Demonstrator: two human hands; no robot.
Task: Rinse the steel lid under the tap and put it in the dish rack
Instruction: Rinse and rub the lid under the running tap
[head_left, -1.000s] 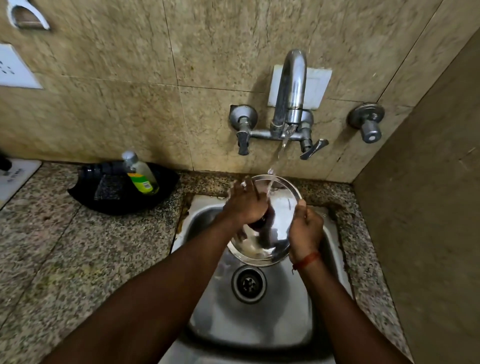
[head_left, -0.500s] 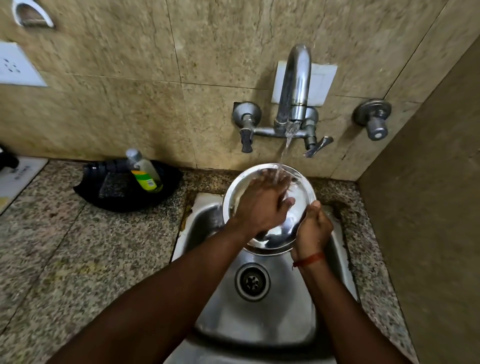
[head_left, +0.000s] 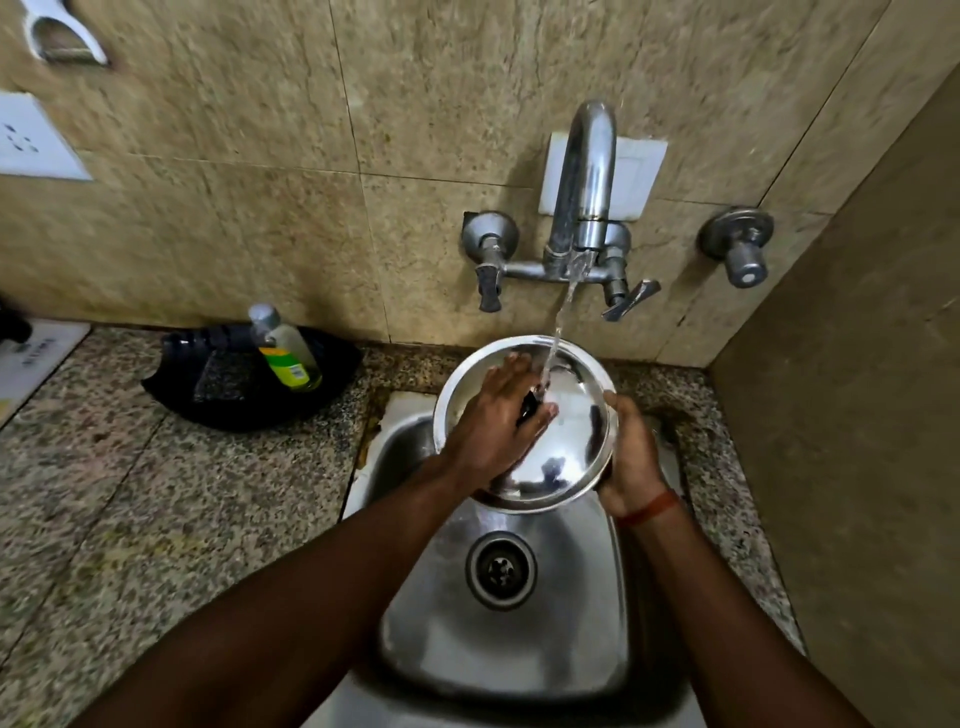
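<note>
You are holding the steel lid (head_left: 563, 452) over the far end of the sink (head_left: 519, 654), tilted so its shiny face looks up towards you, with its far rim just below the tap (head_left: 584, 182). A thin stream of water (head_left: 560, 327) runs from the spout and lands on the lid's upper middle, right by your fingertips.

Your left hand (head_left: 491, 434) lies across the left half of the lid. Its fingers (head_left: 506, 371) are stretched out fairly straight and a little apart, pressed flat on the metal. A small dark knob (head_left: 530, 406) shows between two of them, just where the water hits. Whether those fingers pinch the knob cannot be told.

Your right hand (head_left: 631, 462) grips the lid at its right rim: the thumb (head_left: 613, 402) comes over the edge onto the face, and the rest of the fingers curl round behind it, out of sight. A red band (head_left: 649, 507) sits on that wrist.

Below the lid, near the middle of the sink, is the round drain (head_left: 500, 570).

The speckled stone table (head_left: 156, 519) surrounds the sink. On it, at the far left against the tiled wall, stands a black tray (head_left: 234, 410) with a clear bottle (head_left: 285, 353) leaning in it; the bottle holds yellow-green liquid. On the wall to the right of the tap is a separate round valve (head_left: 737, 249), and at the far left a white socket plate (head_left: 31, 137).
</note>
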